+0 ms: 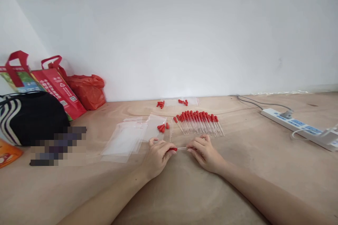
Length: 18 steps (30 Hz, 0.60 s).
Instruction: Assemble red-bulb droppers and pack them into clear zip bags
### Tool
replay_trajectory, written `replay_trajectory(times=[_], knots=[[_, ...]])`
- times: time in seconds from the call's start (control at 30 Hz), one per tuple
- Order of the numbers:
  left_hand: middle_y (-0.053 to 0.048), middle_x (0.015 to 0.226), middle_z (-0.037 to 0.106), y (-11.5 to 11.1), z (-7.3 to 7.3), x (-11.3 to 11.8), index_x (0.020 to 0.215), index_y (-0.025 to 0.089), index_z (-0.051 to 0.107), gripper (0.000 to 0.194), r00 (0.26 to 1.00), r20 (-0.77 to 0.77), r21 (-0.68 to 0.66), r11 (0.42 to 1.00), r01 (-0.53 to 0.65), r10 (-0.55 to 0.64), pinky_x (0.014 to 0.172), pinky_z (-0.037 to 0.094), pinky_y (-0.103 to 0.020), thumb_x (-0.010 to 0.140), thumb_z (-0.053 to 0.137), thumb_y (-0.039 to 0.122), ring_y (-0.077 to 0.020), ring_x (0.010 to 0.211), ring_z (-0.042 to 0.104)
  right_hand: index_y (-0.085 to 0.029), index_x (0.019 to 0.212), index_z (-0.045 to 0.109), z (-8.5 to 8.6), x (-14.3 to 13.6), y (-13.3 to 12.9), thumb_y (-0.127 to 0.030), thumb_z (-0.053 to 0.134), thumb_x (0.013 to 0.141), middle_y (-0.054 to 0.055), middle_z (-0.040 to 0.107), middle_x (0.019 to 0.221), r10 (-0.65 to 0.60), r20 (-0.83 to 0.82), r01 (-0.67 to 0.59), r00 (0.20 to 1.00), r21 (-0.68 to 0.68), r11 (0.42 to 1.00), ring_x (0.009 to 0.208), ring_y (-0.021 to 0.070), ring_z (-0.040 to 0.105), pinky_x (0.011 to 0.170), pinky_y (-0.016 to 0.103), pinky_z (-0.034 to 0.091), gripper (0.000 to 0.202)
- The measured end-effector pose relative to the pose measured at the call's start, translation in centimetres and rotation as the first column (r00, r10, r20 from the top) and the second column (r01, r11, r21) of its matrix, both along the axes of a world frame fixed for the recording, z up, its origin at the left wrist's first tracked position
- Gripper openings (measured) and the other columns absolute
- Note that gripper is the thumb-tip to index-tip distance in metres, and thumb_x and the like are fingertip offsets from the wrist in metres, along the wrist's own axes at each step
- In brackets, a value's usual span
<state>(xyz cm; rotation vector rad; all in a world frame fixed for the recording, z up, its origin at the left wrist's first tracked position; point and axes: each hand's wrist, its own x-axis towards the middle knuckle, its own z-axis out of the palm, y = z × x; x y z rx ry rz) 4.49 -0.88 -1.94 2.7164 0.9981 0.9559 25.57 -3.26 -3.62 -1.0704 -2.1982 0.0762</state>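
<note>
My left hand (160,154) pinches the red rubber bulb of a dropper (181,148). The dropper's clear tube lies level, pointing right, and my right hand (204,153) grips its other end. Just beyond my right hand, many finished-looking droppers (198,121) lie side by side, red bulbs away from me. A few bare clear tubes (171,130) rest to the left of that row. Beside these tubes, several loose red bulbs (161,128) sit on the edge of clear zip bags (126,139), which overlap left of my left hand.
Near the wall are more red bulbs (160,104) and small clear bags (194,101). A power strip (298,126) with cables stands at the right. At the left are a black bag (34,117), a red shopping bag (58,89), a red plastic bag (88,91) and an orange packet (9,153).
</note>
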Motion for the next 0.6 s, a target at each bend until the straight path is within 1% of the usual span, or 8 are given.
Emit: replay_trajectory(times=[0.2, 0.37, 0.6], knots=[[0.004, 0.071, 0.065, -0.17, 0.04, -0.05, 0.079, 0.02, 0.056, 0.022, 1.0, -0.017, 0.003, 1.0, 0.006, -0.006, 0.087, 0.018, -0.034, 0.089, 0.038, 0.027, -0.0116, 0.068, 0.057, -0.02, 0.087, 0.057, -0.24, -0.21, 0.19, -0.017, 0.043, 0.085, 0.001, 0.062, 0.078, 0.035, 0.025, -0.035, 0.999, 0.028, 0.999, 0.072, 0.0112, 0.053, 0.078, 0.032, 0.025, 0.014], [0.003, 0.068, 0.065, -0.29, 0.02, -0.11, 0.076, 0.02, 0.056, 0.024, 0.998, -0.014, -0.015, 0.998, 0.058, -0.058, 0.087, 0.019, -0.036, 0.089, 0.038, 0.027, -0.012, 0.065, 0.057, -0.021, 0.09, 0.059, -0.09, -0.06, 0.35, -0.017, 0.043, 0.084, 0.001, 0.062, 0.078, 0.052, 0.059, -0.055, 0.997, 0.038, 0.998, 0.07, 0.0111, 0.053, 0.075, 0.032, 0.025, 0.018], [0.002, 0.066, 0.065, -0.47, -0.05, -0.15, 0.076, 0.019, 0.056, 0.022, 0.995, -0.041, -0.004, 0.996, 0.09, -0.09, 0.088, 0.02, -0.038, 0.088, 0.039, 0.026, -0.0128, 0.065, 0.057, -0.021, 0.086, 0.062, 0.19, -0.1, 0.37, -0.011, 0.039, 0.082, 0.001, 0.061, 0.075, 0.061, 0.126, -0.075, 0.99, 0.116, 0.99, 0.064, 0.0103, 0.049, 0.07, 0.032, 0.023, 0.025]])
